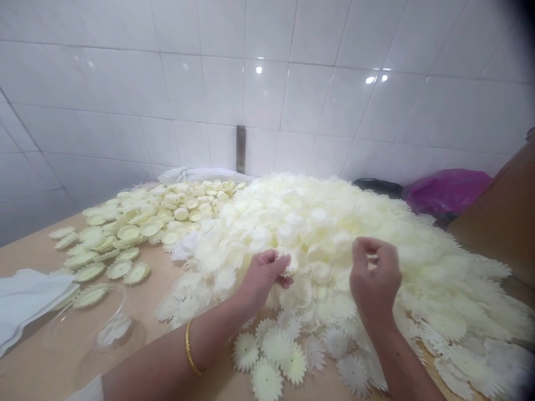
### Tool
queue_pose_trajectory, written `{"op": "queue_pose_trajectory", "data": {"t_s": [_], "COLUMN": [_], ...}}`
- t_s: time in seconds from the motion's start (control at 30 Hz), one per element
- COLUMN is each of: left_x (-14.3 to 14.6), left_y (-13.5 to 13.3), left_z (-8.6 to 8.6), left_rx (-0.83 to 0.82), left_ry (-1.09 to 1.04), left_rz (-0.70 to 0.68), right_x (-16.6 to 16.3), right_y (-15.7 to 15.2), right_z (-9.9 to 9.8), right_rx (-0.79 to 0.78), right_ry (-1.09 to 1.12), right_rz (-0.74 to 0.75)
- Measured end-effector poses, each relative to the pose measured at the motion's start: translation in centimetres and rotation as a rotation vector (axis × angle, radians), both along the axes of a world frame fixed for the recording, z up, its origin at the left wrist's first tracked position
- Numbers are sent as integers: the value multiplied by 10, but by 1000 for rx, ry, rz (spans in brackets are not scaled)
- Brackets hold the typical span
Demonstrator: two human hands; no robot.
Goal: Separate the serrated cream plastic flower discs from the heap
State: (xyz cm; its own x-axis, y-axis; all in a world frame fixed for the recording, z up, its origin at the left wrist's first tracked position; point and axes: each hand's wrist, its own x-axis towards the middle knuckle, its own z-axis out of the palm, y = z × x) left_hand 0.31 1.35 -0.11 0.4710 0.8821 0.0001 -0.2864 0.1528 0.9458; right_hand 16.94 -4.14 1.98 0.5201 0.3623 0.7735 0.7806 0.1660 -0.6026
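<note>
Above a big heap of thin, pale yellow flower-shaped discs with toothed edges, my left hand is closed in a pinch. Between its fingertips is what looks like one pale toothed disc, partly covered by the fingers. My right hand is held to the right over the same heap, apart from the left, with thumb and fingers curled together. Whatever it pinches, if anything, is too small to make out. Loose discs with small centre holes lie on the table below my hands.
On the left is a pile of thicker, stacked yellow discs. Nearer stand a clear round container with a white piece in it and a folded white cloth. A purple bag lies at back right, before a tiled wall.
</note>
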Motion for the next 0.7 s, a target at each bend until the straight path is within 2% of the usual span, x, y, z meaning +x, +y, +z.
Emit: {"op": "queue_pose_trajectory", "data": {"t_s": [0.1, 0.17, 0.3, 0.47, 0.57, 0.7], "left_x": [0, 0, -1, 0, 1, 0], "left_y": [-2, -4, -6, -7, -8, -9], "left_z": [3, 5, 7, 2, 0, 4], "left_rx": [17, 34, 97, 154, 164, 142], "left_ry": [4, 12, 76, 73, 30, 26], "left_rz": [43, 67, 115, 69, 0, -55], "right_x": [-17, -22, -23, -31, -36, -34], "right_y": [-5, -6, -6, -7, -7, -5], "right_z": [-1, -2, 0, 3, 2, 0], "right_rx": [-88, -157, -267, -395, -449, -446], "right_ry": [-118, -140, -11, 28, 10, 44], "right_rz": [185, 241, 305, 717, 777, 807]}}
